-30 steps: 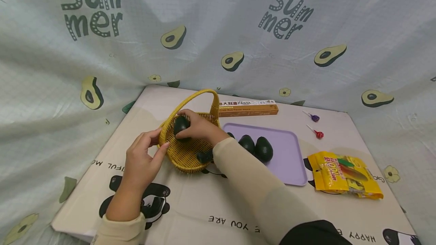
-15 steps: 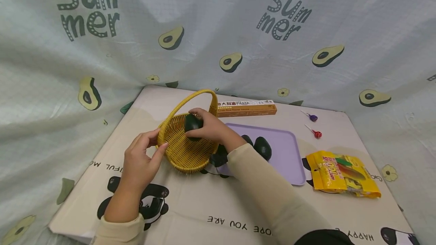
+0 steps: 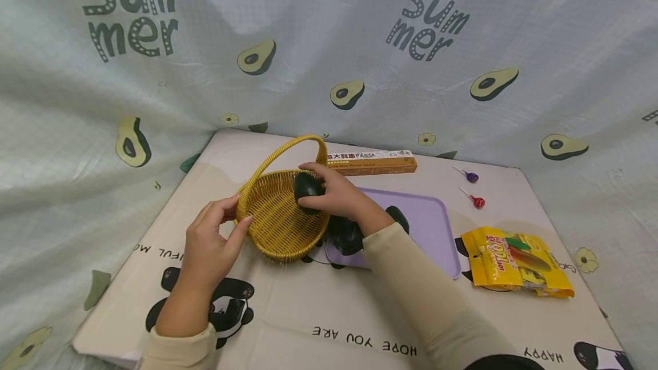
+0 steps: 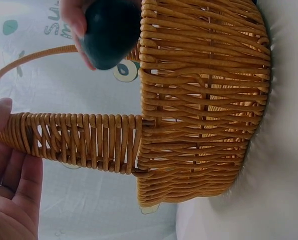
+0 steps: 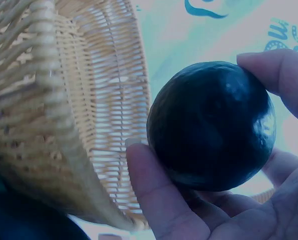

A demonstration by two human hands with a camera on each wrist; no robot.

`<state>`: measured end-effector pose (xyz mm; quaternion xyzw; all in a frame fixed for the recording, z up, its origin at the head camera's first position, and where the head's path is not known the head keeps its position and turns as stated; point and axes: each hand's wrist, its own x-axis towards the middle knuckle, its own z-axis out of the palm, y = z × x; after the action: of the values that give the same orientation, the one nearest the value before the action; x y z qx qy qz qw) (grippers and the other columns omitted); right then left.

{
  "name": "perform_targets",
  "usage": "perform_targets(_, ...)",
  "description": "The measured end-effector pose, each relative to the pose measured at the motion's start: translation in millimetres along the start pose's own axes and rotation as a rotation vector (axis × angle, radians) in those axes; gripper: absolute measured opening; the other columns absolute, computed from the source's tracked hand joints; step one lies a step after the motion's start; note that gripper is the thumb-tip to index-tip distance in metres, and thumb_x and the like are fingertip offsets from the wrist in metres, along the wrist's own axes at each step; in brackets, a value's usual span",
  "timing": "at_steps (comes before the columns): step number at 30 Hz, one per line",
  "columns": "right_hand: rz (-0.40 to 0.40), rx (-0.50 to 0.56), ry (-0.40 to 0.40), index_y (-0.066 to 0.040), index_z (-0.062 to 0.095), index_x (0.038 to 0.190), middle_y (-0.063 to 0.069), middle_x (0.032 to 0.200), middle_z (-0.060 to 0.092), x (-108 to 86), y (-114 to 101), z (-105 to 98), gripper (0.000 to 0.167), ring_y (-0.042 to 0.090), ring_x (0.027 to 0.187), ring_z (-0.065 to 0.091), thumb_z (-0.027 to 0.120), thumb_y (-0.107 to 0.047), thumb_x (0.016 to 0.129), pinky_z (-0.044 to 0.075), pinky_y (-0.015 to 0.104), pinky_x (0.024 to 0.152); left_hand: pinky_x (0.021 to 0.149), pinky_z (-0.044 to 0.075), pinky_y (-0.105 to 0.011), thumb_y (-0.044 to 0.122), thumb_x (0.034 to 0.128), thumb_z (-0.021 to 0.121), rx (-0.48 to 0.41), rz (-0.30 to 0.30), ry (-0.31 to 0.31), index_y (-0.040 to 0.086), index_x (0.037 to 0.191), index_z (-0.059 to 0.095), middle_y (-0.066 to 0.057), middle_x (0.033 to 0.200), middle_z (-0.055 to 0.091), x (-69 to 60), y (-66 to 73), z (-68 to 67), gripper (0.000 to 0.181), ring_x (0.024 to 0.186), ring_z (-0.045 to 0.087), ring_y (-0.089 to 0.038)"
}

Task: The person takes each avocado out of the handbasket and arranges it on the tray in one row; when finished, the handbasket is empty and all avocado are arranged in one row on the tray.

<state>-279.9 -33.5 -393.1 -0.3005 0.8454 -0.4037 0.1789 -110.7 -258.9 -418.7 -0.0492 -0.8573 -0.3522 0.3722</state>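
Observation:
A yellow wicker basket (image 3: 280,230) with a tall arched handle stands on the table. My left hand (image 3: 209,247) holds the handle's base at its left side; thumb and fingers lie on either side of it in the left wrist view. My right hand (image 3: 344,196) grips a dark green avocado (image 3: 309,192), fingers and thumb spread around its sides. That avocado is above the basket's right rim, and in the right wrist view it appears round and glossy. More avocados (image 3: 345,237) lie on a purple tray (image 3: 429,238), partly hidden by my right hand and sleeve.
Behind the tray lies a pasta box (image 3: 372,163), touching or close to the basket. Two lollipops, one purple (image 3: 471,176) and one red (image 3: 478,202), lie right of it. A yellow candy bag (image 3: 516,261) rests at the right. Printed curtains (image 3: 308,33) enclose the table's back and sides.
My right hand has carried the avocado rightward, from inside the basket to its right rim. The left hand keeps its hold on the handle, and the basket stays in place.

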Motion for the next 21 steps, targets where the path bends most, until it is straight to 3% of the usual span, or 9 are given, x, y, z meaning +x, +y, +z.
perform_targets(8, -0.022, 0.130, -0.002, -0.039, 0.057, 0.143, 0.001, 0.146, 0.052, -17.8, 10.7, -12.7, 0.050, 0.030, 0.117, 0.061, 0.071, -0.031, 0.096, 0.062, 0.041, 0.081, 0.093, 0.041, 0.001, 0.000, 0.0848, 0.082, 0.004, -0.014, -0.009, -0.002, 0.128, 0.064, -0.014, 0.112, 0.069, -0.2, 2.9, -2.7, 0.047, 0.099, 0.069, -0.026)
perform_targets(16, -0.031, 0.093, 0.038, -0.034, 0.055, 0.139, -0.001, 0.145, 0.051, -31.3, 22.0, -18.4, 0.065, 0.029, 0.117, 0.062, 0.086, -0.024, 0.083, 0.058, 0.047, 0.090, 0.094, 0.041, 0.001, -0.001, 0.0851, 0.081, -0.006, -0.025, -0.011, -0.001, 0.129, 0.064, -0.014, 0.113, 0.069, -0.6, 3.4, -1.8, 0.047, 0.101, 0.069, -0.026)
perform_targets(21, -0.006, 0.077, 0.096, -0.035, 0.054, 0.137, -0.001, 0.143, 0.052, -39.2, 26.0, -23.4, 0.066, 0.029, 0.118, 0.061, 0.087, -0.022, 0.081, 0.057, 0.050, 0.094, 0.094, 0.040, 0.002, 0.000, 0.0860, 0.081, 0.002, -0.036, -0.014, 0.000, 0.130, 0.064, -0.013, 0.114, 0.069, -0.2, 3.6, -1.1, 0.047, 0.102, 0.069, -0.025)
